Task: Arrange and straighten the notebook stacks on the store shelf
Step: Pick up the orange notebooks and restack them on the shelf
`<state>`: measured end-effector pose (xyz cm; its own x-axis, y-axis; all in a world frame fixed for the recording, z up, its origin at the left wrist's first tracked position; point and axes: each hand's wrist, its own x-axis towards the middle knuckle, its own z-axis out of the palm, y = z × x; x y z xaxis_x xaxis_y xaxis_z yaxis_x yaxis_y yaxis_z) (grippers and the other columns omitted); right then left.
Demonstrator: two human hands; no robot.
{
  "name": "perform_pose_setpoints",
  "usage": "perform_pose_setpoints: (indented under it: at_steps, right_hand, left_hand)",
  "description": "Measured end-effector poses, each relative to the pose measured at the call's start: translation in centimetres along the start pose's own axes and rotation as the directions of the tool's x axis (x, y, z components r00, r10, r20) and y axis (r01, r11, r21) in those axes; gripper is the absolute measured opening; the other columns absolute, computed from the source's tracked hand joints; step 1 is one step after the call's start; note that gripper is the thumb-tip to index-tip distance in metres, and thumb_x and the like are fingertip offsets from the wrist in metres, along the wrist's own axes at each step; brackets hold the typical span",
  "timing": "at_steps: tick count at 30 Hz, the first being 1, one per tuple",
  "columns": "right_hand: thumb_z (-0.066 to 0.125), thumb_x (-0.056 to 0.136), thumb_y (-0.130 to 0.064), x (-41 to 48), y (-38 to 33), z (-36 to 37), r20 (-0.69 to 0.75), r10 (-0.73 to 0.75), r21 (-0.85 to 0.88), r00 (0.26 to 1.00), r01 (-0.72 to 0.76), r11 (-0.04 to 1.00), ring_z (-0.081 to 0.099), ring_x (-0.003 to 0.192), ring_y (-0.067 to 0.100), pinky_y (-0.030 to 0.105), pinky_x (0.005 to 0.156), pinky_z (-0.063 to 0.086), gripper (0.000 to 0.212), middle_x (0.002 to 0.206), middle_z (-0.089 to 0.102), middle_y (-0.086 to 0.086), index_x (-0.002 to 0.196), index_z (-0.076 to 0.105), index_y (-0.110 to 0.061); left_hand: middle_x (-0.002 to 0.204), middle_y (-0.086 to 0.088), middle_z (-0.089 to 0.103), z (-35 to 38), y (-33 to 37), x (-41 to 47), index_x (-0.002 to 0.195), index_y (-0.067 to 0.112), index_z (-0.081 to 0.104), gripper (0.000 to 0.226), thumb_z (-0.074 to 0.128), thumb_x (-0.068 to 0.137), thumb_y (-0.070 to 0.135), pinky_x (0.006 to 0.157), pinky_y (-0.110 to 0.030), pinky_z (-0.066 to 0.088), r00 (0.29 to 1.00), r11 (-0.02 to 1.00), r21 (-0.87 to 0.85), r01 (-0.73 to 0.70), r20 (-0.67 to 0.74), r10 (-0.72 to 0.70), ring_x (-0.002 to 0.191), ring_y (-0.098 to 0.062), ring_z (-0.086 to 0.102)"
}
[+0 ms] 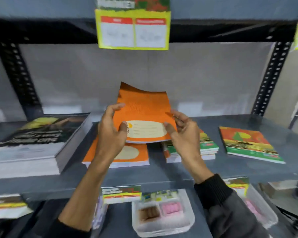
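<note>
A few orange notebooks (143, 109) with a cream label are held tilted above the shelf between both hands. My left hand (110, 133) grips their left edge and my right hand (182, 133) grips the right edge. Beneath them an orange notebook stack (138, 157) lies on the grey shelf (162, 174). Just right of it sits a green-and-orange notebook stack (208, 146), partly hidden by my right hand. Further right lies a thin green-and-orange stack (248, 143), turned at an angle.
A tall stack of dark-covered books (33, 143) fills the shelf's left side. A yellow price tag (132, 31) hangs from the upper shelf. Black perforated uprights (270, 76) frame the bay. Below, a clear plastic tray (162, 213) holds pink and brown items.
</note>
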<state>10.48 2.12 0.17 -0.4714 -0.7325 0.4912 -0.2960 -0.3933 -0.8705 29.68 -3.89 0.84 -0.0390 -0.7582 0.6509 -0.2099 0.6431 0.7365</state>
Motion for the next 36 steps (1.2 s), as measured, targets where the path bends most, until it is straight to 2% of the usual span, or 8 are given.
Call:
perform_pose_setpoints:
  at_steps: [7,10,12,16,20,25,31,36]
  right_hand:
    - [0.066,0.091,-0.016,-2.5,1.8,7.9,0.218,0.062,-0.348,0.974,0.019,0.937,0.066,0.082,0.002,0.021,0.078,0.053,0.042,0.111,0.073,0.0,0.133,0.059,-0.019]
    - [0.057,0.093,-0.027,-3.5,2.4,8.8,0.248,0.064,-0.602,0.967,0.101,0.792,0.068,0.096,0.026,0.036,0.085,0.053,0.034,0.1,0.073,0.011,0.127,0.063,-0.025]
    - [0.054,0.093,-0.032,-4.0,2.3,8.7,0.271,0.029,-0.708,0.962,0.179,0.683,0.054,0.118,0.037,0.045,0.094,0.046,0.036,0.107,0.072,0.016,0.127,0.063,-0.025]
    - [0.053,0.095,-0.047,-3.3,1.4,7.1,0.275,-0.04,-0.672,0.961,0.222,0.707,0.035,0.143,0.032,0.047,0.109,0.041,0.055,0.149,0.05,0.01,0.144,0.05,-0.021]
    - [0.043,0.094,-0.061,-0.6,0.5,3.1,0.151,-0.283,-0.794,0.947,0.287,0.535,0.015,0.152,0.027,0.047,0.113,0.028,0.068,0.164,0.024,0.009,0.153,0.033,-0.029]
    - [0.036,0.095,-0.065,3.2,0.9,-6.4,0.055,-0.419,-0.916,0.906,0.213,0.339,-0.001,0.154,0.026,0.049,0.119,0.015,0.075,0.168,0.0,0.007,0.158,0.011,-0.032]
    - [0.037,0.094,-0.066,4.5,3.0,-18.3,-0.084,-0.357,-0.959,0.93,0.022,0.282,-0.002,0.154,0.025,0.047,0.12,0.013,0.079,0.168,-0.004,0.006,0.158,0.006,-0.032]
    - [0.039,0.094,-0.064,4.2,6.2,-25.3,-0.184,-0.134,-0.921,0.974,-0.123,0.371,0.0,0.154,0.027,0.049,0.118,0.015,0.083,0.167,-0.007,0.009,0.159,0.003,-0.026]
  left_hand:
    - [0.108,-0.009,0.066,-6.5,-5.4,-1.0,0.122,0.025,0.048,0.045,0.054,0.086,-0.001,0.056,-0.037,0.051,0.975,0.941,0.281,0.187,0.06,-0.212,0.069,-0.022,0.063]
    - [0.08,-0.008,0.066,-7.6,-6.1,-1.7,0.121,0.022,0.053,0.032,0.052,0.09,0.017,0.05,-0.025,0.042,0.934,0.803,0.55,0.231,0.106,-0.341,0.06,-0.019,0.059]
    - [0.081,-0.012,0.067,-8.0,-5.8,-1.6,0.123,0.019,0.052,0.032,0.048,0.092,0.026,0.064,-0.032,0.051,0.912,0.737,0.642,0.211,0.141,-0.384,0.073,-0.03,0.063]
    - [0.14,-0.024,0.046,-6.4,-3.8,-0.6,0.137,0.012,0.04,0.05,0.043,0.096,0.041,0.104,-0.055,0.038,0.967,0.538,0.842,0.032,0.11,-0.229,0.128,-0.045,0.041]
    - [0.158,-0.016,0.026,0.1,-0.5,1.3,0.145,0.016,0.038,0.06,0.042,0.096,0.05,0.114,-0.048,0.025,0.988,0.756,0.637,-0.151,0.128,0.09,0.144,-0.036,0.026]
    - [0.162,-0.011,0.016,11.2,3.2,1.8,0.15,0.017,0.029,0.067,0.037,0.096,0.054,0.119,-0.04,0.015,0.919,0.793,0.466,-0.393,0.193,0.343,0.149,-0.025,0.013]
    - [0.163,-0.01,0.007,24.5,6.4,-0.1,0.154,0.018,0.016,0.071,0.025,0.096,0.06,0.119,-0.044,0.017,0.872,0.86,0.338,-0.383,0.438,0.216,0.148,-0.026,0.016]
    - [0.161,-0.018,0.01,33.4,8.2,-3.2,0.151,0.009,0.022,0.082,0.02,0.093,0.068,0.114,-0.048,0.022,0.743,0.889,0.434,-0.149,0.642,-0.189,0.145,-0.035,0.023]
